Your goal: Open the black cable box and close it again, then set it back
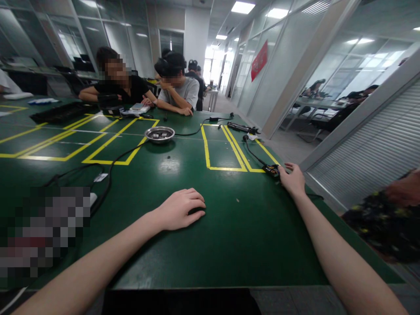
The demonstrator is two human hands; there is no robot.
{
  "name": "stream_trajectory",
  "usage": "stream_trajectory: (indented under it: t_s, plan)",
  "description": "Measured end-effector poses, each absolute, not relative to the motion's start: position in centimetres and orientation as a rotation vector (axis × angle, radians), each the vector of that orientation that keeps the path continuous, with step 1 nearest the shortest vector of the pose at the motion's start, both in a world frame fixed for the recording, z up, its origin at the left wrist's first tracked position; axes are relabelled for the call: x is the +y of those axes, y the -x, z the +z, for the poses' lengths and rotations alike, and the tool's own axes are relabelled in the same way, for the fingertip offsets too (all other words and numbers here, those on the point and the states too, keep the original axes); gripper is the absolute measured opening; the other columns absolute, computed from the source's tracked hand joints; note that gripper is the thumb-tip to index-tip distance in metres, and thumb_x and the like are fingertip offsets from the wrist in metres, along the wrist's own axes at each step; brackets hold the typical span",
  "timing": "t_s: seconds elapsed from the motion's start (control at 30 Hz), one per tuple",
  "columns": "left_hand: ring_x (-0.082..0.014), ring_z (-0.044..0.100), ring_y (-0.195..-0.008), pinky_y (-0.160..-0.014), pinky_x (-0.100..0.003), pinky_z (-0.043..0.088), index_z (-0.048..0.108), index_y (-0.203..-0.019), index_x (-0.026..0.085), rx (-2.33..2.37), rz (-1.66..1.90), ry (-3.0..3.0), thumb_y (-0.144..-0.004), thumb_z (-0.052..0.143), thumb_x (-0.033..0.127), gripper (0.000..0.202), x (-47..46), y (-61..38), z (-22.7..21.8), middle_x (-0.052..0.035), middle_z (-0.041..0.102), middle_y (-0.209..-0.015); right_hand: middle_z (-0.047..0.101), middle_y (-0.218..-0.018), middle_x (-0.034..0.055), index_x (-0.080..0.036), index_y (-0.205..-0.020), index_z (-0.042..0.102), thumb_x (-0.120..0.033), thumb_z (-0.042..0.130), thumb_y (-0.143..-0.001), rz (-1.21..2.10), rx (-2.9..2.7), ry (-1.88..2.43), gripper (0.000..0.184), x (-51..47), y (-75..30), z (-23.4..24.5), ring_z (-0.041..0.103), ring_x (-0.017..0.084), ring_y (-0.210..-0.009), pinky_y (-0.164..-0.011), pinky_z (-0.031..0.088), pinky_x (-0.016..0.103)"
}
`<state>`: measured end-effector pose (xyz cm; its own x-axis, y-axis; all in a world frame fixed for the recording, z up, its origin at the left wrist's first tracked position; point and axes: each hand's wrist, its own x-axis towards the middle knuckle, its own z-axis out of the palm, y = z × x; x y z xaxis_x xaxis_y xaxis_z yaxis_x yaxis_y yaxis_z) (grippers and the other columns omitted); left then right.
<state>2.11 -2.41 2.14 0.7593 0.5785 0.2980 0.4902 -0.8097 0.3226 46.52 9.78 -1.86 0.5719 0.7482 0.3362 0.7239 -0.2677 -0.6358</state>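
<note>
My left hand rests on the green table near its middle, fingers curled loosely downward with nothing seen in them. My right hand reaches to the table's right edge, and its fingertips touch a small black device with orange marks. A black cable runs from that device toward the far side. Whether the right fingers grip the device or only touch it is unclear.
A metal bowl with small parts stands mid-table among yellow tape outlines. Black cables cross the left side. Two people sit at the far end. A black power strip lies far right. Another person's dark patterned sleeve is at right.
</note>
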Motion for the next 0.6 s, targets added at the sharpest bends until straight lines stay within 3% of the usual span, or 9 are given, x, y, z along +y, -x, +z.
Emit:
stream_trajectory:
  t_s: [0.1,0.2,0.37,0.6]
  plan:
    - [-0.0223,0.069,-0.105,-0.094,-0.037,0.055,0.075,-0.105,0.018,0.839,0.575,-2.737,-0.102,0.060,0.028,0.018,-2.3,-2.0,2.0,-0.0071,0.076,-0.112,0.071,-0.113,0.0150,-0.015,-0.118,0.068,-0.053,0.070,-0.076,-0.018,-1.246,1.915,0.057,9.7,-46.6,-1.7,0.064,0.034,-0.111,-0.097,0.050,0.046]
    - [-0.0220,0.069,-0.105,-0.094,-0.037,0.056,0.075,-0.106,0.019,0.828,0.571,-2.738,-0.103,0.058,0.029,0.020,-2.3,-2.0,2.0,-0.0074,0.076,-0.112,0.073,-0.104,0.0129,-0.015,-0.117,0.072,-0.051,0.076,-0.069,-0.020,-1.309,1.878,0.061,9.8,-46.9,-1.5,0.066,0.033,-0.103,-0.091,0.052,0.045]
    - [-0.0221,0.069,-0.105,-0.095,-0.037,0.055,0.074,-0.106,0.019,0.824,0.568,-2.740,-0.103,0.057,0.029,0.020,-2.3,-2.0,2.2,-0.0069,0.076,-0.113,0.076,-0.106,0.0163,-0.015,-0.111,0.077,-0.039,0.071,-0.075,-0.206,-1.288,1.974,0.044,9.9,-47.5,-2.1,0.069,0.034,-0.101,-0.090,0.054,0.044]
    - [-0.0224,0.069,-0.106,-0.094,-0.036,0.055,0.075,-0.106,0.019,0.834,0.555,-2.733,-0.103,0.059,0.029,0.019,-2.4,-2.0,2.2,-0.0069,0.076,-0.114,0.079,-0.097,0.0114,-0.024,-0.107,0.079,-0.051,0.071,-0.080,-0.196,-1.313,2.151,0.040,10.0,-48.2,-3.2,0.073,0.033,-0.096,-0.082,0.057,0.040]
